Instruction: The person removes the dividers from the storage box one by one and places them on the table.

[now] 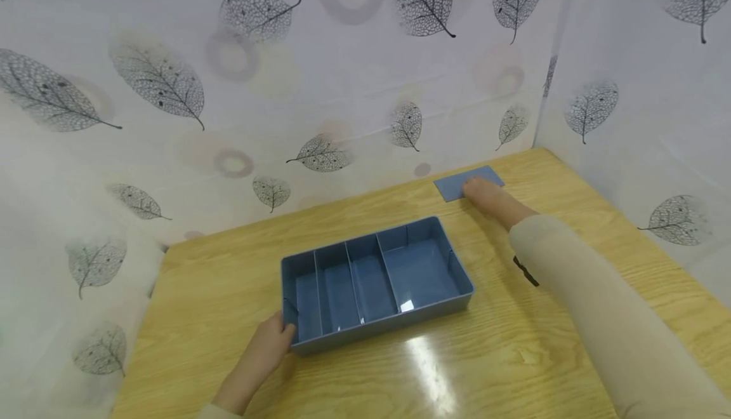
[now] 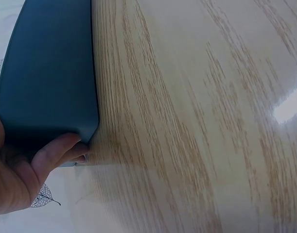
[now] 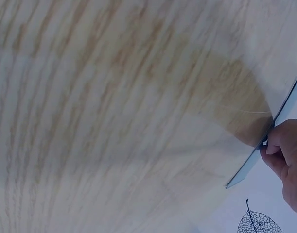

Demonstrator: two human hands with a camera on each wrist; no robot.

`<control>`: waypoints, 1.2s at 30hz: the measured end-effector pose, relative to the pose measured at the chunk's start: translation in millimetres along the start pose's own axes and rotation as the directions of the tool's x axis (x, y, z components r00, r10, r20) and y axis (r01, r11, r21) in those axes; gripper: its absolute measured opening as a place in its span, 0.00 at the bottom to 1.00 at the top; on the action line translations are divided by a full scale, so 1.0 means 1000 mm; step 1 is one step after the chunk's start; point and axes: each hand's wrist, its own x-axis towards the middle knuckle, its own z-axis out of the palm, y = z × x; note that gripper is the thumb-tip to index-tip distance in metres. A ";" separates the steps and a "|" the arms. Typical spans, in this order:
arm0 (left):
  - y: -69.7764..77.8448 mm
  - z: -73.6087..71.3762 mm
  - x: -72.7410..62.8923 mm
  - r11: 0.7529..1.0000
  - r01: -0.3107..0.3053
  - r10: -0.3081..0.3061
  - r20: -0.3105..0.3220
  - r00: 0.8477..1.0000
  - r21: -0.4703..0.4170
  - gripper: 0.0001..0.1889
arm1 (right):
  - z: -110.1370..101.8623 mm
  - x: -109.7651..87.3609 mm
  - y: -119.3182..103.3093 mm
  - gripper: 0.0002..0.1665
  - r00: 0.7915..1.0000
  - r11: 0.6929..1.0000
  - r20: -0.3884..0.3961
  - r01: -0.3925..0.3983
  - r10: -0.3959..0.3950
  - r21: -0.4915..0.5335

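A blue-grey box (image 1: pixel 394 320) with upright dividers sits on the wooden table, its compartments facing up. My left hand (image 1: pixel 271 341) grips the box's near left corner, thumb over the rim. From the left wrist view, the fingers of that hand (image 2: pixel 29 170) curl at the lower corner of the box's outer wall (image 2: pixel 51 68). Far to the back right, my right hand (image 1: pixel 485 193) is at a thin flat blue-grey panel (image 1: pixel 454 185). In the right wrist view, the fingers of the right hand (image 3: pixel 287 150) pinch the panel's (image 3: pixel 243 172) near edge; their tips are partly hidden.
The wooden table (image 1: pixel 223 279) ends against a pale curtain (image 1: pixel 354 89) printed with leaves, at the back and both sides. A small dark object (image 1: pixel 525 271) shows beside the right sleeve (image 1: pixel 594 305). Light glares off the table in front of the box.
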 end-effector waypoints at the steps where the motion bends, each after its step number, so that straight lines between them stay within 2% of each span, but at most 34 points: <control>1: 0.000 -0.001 0.000 1.000 -0.001 0.001 0.002 1.000 -0.003 0.12 | -0.002 0.001 0.000 0.07 1.000 1.000 0.010 -0.007 0.007 0.002; 4: 0.000 -0.002 0.000 1.000 -0.001 0.001 0.015 1.000 -0.010 0.13 | -0.006 0.003 -0.001 0.06 0.999 0.999 0.038 -0.033 0.034 -0.029; 11: -0.001 -0.001 0.000 0.997 0.075 -0.074 0.072 0.995 -0.014 0.11 | -0.012 0.002 -0.007 0.07 0.993 0.996 0.096 -0.067 0.073 -0.063; 16: 0.001 -0.002 0.000 0.998 0.057 -0.056 0.056 0.997 -0.011 0.10 | -0.018 -0.002 -0.009 0.12 0.990 0.993 0.097 -0.101 0.107 -0.068; 20: 0.000 -0.002 0.000 1.000 0.020 -0.019 0.041 0.999 -0.015 0.10 | -0.029 -0.003 -0.013 0.11 0.982 0.990 0.129 -0.137 0.140 -0.026; 23: 0.000 -0.003 0.000 1.000 0.020 -0.020 0.036 0.999 -0.013 0.10 | -0.038 -0.005 -0.019 0.06 0.972 0.985 0.176 -0.167 0.158 0.037; 26: -0.001 -0.002 0.000 1.000 0.025 -0.024 0.039 0.999 -0.016 0.09 | -0.043 -0.007 -0.022 0.07 0.960 0.977 0.220 -0.197 0.175 0.082; 31: -0.002 -0.001 0.001 0.999 0.036 -0.034 0.054 0.998 -0.023 0.09 | -0.051 -0.013 -0.031 0.05 0.970 0.985 0.193 -0.159 0.144 0.065; 36: -0.004 -0.002 0.000 1.000 0.019 -0.019 0.023 1.000 -0.023 0.09 | -0.066 -0.017 -0.051 0.04 0.973 0.992 0.202 -0.118 0.108 0.038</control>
